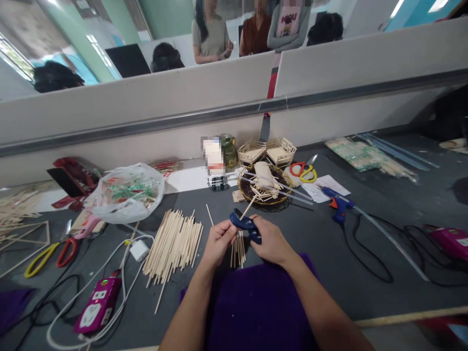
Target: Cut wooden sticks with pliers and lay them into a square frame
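My right hand (271,240) is closed round the dark blue handles of a cutter (244,223). A thin bamboo stick (249,207) sticks up and to the right out of its jaws. My left hand (218,240) pinches the left end of the cutter, where the stick enters. Below the hands a few short cut sticks (238,249) lie on the grey table (365,273). A large loose pile of long bamboo sticks (173,243) lies just to the left of my left hand. A purple cloth (256,307) covers the table edge under my forearms.
A round basket (263,189) with stick pieces and small stick-built chairs (268,151) stand behind the hands. A blue glue gun (338,204) with a black cable lies right. Scissors (51,253), a pink power strip (98,304) and a plastic bag (127,192) lie left. People stand beyond the partition.
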A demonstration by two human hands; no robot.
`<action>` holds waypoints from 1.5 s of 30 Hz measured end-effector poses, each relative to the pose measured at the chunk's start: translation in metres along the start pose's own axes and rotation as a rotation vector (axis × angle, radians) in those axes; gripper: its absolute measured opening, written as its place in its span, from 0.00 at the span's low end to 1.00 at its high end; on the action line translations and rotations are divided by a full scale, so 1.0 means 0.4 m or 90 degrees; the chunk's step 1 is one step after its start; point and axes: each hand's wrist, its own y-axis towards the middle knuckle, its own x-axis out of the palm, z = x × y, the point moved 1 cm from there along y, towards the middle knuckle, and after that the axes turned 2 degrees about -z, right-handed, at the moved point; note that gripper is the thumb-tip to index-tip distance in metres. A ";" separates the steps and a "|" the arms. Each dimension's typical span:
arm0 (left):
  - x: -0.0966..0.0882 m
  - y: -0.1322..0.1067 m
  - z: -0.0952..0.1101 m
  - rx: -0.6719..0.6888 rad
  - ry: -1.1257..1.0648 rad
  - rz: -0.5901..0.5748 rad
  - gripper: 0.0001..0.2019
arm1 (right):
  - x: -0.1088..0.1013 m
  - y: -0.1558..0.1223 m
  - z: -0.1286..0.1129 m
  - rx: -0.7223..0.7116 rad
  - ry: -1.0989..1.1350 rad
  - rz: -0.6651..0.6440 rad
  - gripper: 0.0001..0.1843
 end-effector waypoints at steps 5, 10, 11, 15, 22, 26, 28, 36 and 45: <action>0.002 0.001 0.007 0.035 0.031 0.010 0.23 | -0.004 0.001 -0.005 -0.011 -0.054 0.024 0.23; -0.010 -0.001 0.007 0.082 0.097 0.043 0.21 | 0.000 0.002 -0.002 -0.015 -0.081 0.040 0.22; -0.011 -0.001 0.008 0.085 0.106 0.050 0.21 | 0.001 0.002 -0.001 -0.016 -0.081 0.040 0.23; -0.011 -0.002 0.012 0.093 0.130 0.087 0.19 | 0.003 0.002 0.000 -0.004 -0.084 0.032 0.23; -0.005 -0.002 0.007 0.149 0.186 0.130 0.15 | 0.010 0.002 -0.013 0.039 -0.073 0.009 0.24; -0.010 -0.004 -0.003 0.198 0.268 0.147 0.10 | 0.013 0.000 -0.017 0.058 -0.064 0.007 0.24; -0.013 -0.004 -0.006 0.218 0.291 0.156 0.09 | 0.012 0.000 -0.017 0.060 -0.061 0.016 0.23; -0.014 -0.004 -0.016 0.147 0.186 0.156 0.14 | 0.011 0.000 -0.028 0.060 -0.063 0.030 0.18; -0.003 0.002 -0.026 0.043 0.031 0.111 0.20 | 0.024 -0.002 -0.026 0.083 -0.097 0.027 0.18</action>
